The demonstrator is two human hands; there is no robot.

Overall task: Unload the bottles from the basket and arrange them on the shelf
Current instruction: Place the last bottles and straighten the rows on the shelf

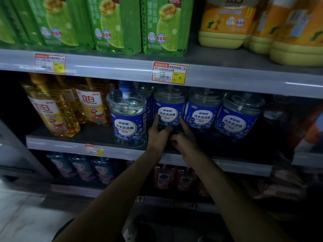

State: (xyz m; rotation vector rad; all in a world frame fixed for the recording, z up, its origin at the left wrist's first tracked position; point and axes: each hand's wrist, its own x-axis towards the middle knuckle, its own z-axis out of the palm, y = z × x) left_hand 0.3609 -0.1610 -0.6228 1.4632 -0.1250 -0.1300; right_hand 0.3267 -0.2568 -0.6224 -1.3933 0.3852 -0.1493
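Dim shop aisle, grey shelf (57,145), left hand (158,132) and right hand (183,138) both gripping blue-labelled bottle (169,109)

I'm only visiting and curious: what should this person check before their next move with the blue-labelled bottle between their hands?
1. Hands on the bottle: left hand and right hand flank the second bottle low down: ok.
2. Firm grip: the left hand's fingers curl at the base, but the right hand's hold is too dim to read: cannot tell.
3. Bottle upright, label facing out: ok.
4. Row lined up: the first bottle stands nearer the shelf edge than the others: not ok.
5. Gap to the third bottle: very close, contact unclear: cannot tell.
6. Bottles left in the basket: basket out of view: cannot tell.
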